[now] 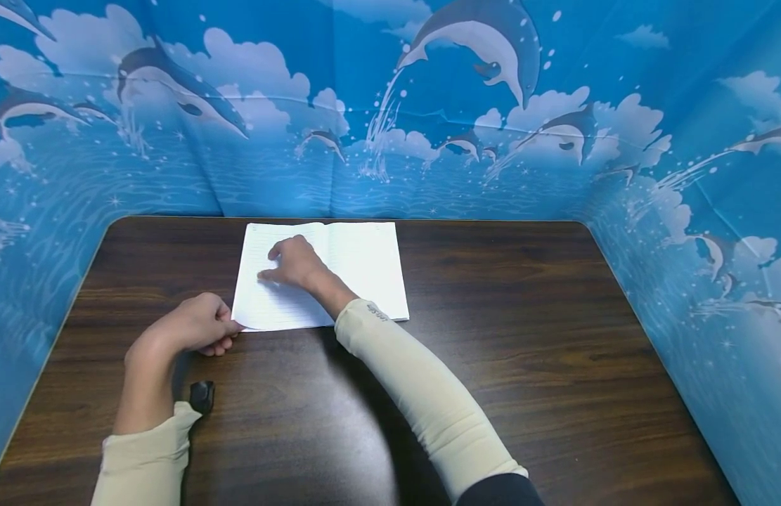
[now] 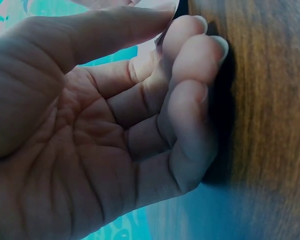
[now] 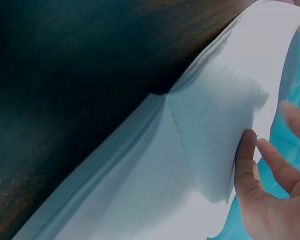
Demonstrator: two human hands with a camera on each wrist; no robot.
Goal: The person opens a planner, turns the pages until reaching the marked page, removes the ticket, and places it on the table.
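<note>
Notebook point(image 1: 365, 263) pinched at one corner

The open notebook lies toward 11 o'clock on the table point(image 1: 523, 330). At its 8 o'clock corner the left hand point(image 1: 197, 325) pinches the left page point(image 1: 270, 309); the right hand point(image 1: 297, 263), fingers loose and parted, grasps nothing over that page, its contact unclear. A hard tug at the corner could crease or tear the page, and too light a steadying touch could let the notebook skid. The left-wrist view reveals the left hand's curled lower fingers; only the right-wrist view shows a dotted line point(image 3: 182, 140) along the fold.
</note>
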